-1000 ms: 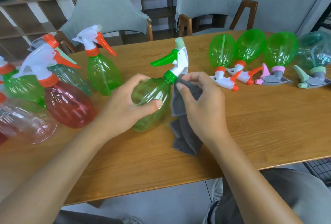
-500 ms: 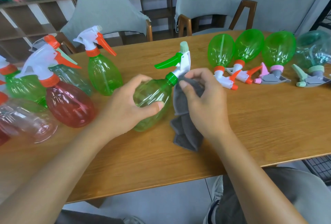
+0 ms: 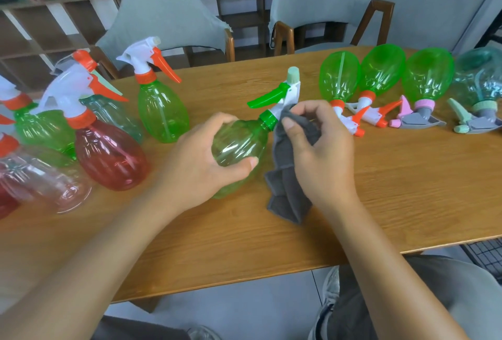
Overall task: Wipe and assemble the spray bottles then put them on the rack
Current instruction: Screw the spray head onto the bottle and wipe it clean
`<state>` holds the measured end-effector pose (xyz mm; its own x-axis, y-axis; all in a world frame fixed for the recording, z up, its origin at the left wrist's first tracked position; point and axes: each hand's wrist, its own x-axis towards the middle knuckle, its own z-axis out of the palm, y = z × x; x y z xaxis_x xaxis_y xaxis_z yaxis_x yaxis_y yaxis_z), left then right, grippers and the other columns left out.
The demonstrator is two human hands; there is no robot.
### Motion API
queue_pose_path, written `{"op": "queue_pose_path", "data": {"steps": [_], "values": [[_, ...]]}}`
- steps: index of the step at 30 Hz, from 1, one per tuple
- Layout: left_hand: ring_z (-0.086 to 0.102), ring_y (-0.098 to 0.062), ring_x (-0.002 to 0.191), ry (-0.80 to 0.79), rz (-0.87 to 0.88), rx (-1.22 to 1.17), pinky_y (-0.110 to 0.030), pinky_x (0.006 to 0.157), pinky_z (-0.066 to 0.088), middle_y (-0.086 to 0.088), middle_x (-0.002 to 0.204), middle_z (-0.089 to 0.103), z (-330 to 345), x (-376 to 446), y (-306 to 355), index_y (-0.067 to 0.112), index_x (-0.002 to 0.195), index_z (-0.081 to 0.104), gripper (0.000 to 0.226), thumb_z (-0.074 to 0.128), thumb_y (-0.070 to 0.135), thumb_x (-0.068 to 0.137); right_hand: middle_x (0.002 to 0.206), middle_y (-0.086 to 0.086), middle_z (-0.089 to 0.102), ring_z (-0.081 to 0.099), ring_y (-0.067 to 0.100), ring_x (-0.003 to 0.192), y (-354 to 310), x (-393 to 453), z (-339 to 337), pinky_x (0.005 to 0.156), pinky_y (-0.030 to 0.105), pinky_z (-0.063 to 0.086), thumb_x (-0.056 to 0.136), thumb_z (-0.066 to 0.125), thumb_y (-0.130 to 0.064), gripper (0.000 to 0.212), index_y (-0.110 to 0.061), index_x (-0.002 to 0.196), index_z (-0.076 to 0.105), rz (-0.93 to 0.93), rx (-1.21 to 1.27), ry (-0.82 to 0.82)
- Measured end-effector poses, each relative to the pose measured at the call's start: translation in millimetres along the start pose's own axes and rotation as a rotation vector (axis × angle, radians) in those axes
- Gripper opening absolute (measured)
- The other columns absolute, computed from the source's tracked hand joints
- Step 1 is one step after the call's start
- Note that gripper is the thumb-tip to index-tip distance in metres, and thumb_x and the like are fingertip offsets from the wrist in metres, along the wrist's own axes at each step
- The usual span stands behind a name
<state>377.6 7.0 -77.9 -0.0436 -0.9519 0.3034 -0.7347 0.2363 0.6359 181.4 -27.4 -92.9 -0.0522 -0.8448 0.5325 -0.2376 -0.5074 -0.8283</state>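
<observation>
Bottle, green and tilted over the wooden table, sits in our left hand, whose fingers wrap its body. Our right hand pinches a gray cloth against the white spray head near the neck. Beyond it, 4 more bottles lie in a row, seemingly tipped onto their nozzles.

A wooden table filled the middle of the frame. At its left stood upright spray bottles: a red one and a green one. At upper right, four bottles leaned inverted on their trigger heads, three green and one teal.
</observation>
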Motion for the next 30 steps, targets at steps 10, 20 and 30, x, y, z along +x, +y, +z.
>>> {"op": "queue_pose_path", "data": {"steps": [10,20,30], "values": [[0.059,-0.003,0.108,0.054,-0.001,0.111,-0.028,0.091,0.047,0.017,0.12,0.062,1.1,-1.8,-0.8,0.036,0.128,0.054,0.066,0.075,0.064,0.072,0.097,-0.014,0.067,0.065,0.005,0.097,-2.5,-3.2,5.2,0.087,0.021,0.049,0.094,0.071,-0.011,0.017,-0.02,0.104,0.061,0.039,0.046,0.018],[0.052,-0.006,0.119,0.081,0.044,0.187,-0.026,0.091,0.039,0.01,0.133,0.054,5.2,-8.5,1.4,0.027,0.14,0.045,0.06,0.052,0.054,0.086,0.092,-0.009,0.068,0.065,0.012,0.093,-1.4,-7.9,6.4,0.085,0.027,0.05,0.092,0.074,-0.011,0.01,-0.015,0.095,0.066,-0.016,-0.006,-0.144],[0.04,0.004,0.127,0.038,0.043,0.195,-0.02,0.1,0.03,0.016,0.143,0.044,6.4,-9.9,9.0,0.028,0.152,0.04,0.077,0.07,0.05,0.085,0.091,-0.006,0.074,0.072,0.013,0.091,-4.3,-1.2,-0.7,0.085,0.033,0.057,0.085,0.083,-0.011,0.017,-0.018,0.092,0.069,0.181,0.253,0.127]]}}
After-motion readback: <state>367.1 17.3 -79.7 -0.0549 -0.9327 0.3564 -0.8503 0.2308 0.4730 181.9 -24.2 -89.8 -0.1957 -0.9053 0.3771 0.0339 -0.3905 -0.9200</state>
